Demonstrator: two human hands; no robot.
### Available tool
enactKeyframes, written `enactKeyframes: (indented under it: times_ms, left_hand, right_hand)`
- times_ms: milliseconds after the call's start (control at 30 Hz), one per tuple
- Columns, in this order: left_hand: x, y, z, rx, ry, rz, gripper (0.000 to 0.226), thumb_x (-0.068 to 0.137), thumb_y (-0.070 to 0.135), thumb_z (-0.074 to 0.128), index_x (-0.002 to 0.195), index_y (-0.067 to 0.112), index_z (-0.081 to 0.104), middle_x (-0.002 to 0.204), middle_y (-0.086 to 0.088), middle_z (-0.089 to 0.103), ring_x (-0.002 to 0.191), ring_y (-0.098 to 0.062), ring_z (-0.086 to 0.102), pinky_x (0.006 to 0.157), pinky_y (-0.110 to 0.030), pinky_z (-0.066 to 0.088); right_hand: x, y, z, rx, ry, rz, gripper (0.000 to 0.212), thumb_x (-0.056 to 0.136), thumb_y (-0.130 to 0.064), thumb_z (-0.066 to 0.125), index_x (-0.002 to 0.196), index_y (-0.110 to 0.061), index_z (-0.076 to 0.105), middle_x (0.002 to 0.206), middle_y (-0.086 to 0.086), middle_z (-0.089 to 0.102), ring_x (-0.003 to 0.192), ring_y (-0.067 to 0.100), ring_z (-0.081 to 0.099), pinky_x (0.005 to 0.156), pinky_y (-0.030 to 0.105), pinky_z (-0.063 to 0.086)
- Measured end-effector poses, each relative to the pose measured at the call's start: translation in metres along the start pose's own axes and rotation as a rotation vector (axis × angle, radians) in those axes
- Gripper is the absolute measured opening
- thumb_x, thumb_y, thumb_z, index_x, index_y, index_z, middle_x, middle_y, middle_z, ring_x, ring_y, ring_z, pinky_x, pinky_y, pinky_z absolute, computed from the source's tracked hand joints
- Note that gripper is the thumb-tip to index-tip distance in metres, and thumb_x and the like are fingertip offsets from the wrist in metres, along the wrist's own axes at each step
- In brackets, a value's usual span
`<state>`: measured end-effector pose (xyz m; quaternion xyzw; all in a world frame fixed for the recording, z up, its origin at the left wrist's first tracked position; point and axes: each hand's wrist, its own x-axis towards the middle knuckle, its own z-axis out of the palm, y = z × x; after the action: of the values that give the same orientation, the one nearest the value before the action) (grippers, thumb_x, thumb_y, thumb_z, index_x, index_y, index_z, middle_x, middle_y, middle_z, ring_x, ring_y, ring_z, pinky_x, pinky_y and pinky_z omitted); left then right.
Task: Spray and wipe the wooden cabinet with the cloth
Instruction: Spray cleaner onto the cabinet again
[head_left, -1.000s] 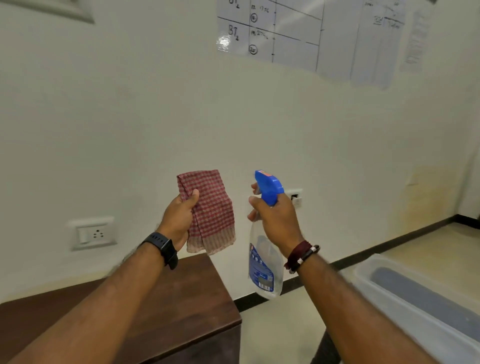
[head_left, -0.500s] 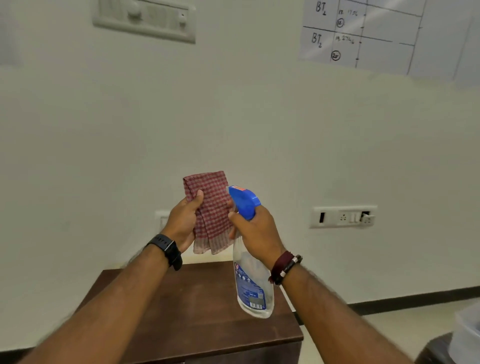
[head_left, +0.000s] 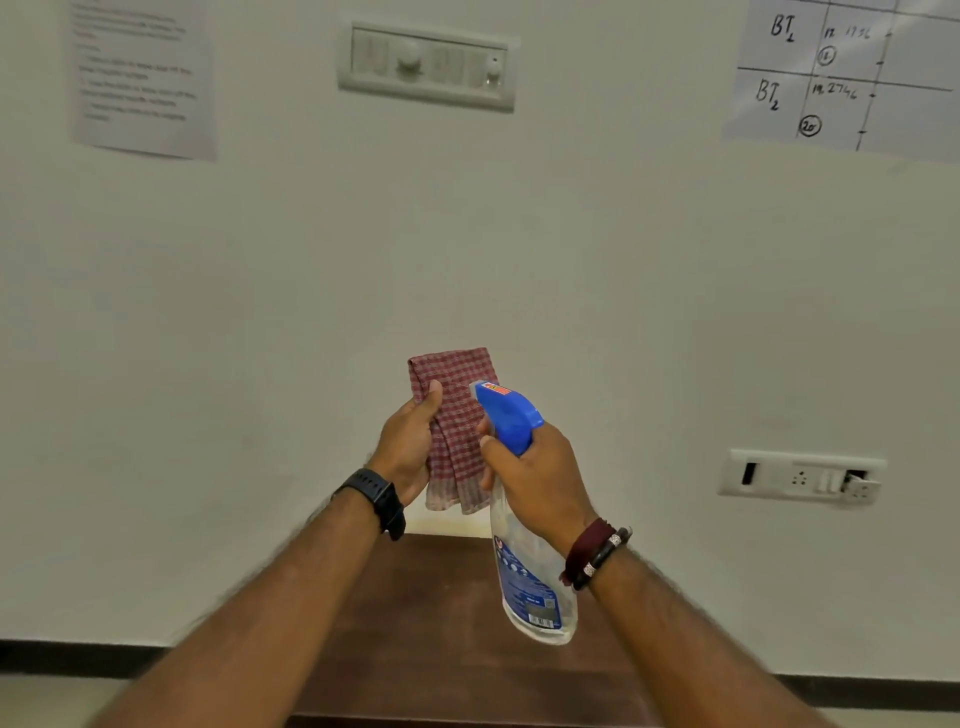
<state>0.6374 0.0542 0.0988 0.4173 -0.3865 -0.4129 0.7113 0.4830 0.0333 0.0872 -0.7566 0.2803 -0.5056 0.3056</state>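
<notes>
My left hand (head_left: 410, 447) grips a folded red-and-white checked cloth (head_left: 457, 415) and holds it upright in front of the wall. Right beside it, my right hand (head_left: 535, 467) grips the neck of a clear spray bottle (head_left: 530, 587) with a blue trigger head (head_left: 506, 415); the nozzle points left at the cloth. Both hands hover above the dark brown wooden cabinet (head_left: 441, 623), whose top shows between my forearms at the bottom centre.
A cream wall fills the view. It carries a switch panel (head_left: 426, 65) up high, a socket strip (head_left: 800, 478) at the right, a printed sheet (head_left: 143, 78) at upper left and a handwritten chart (head_left: 852, 73) at upper right. A dark skirting (head_left: 78, 657) runs along the floor.
The view has swung left, so the cabinet now sits centred below my hands. The spray bottle has closed in on the cloth until the nozzle nearly touches it.
</notes>
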Motion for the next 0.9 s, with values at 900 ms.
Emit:
enactKeyframes:
  times_ms: [900]
  left_hand:
    - [0.011,0.005,0.002,-0.070,-0.002,0.030,0.030,0.104,0.042,0.039,0.113,0.022,0.061,0.118,-0.004,0.069,0.108,-0.025,0.066,0.082,-0.042,0.056]
  right_hand:
    - [-0.037,0.038,-0.028,-0.113,-0.036,0.171,0.007,0.091,-0.011,0.062,0.088,-0.015,0.066,0.059,-0.003,0.060,0.052,0.008,0.059,0.058,0.017,0.051]
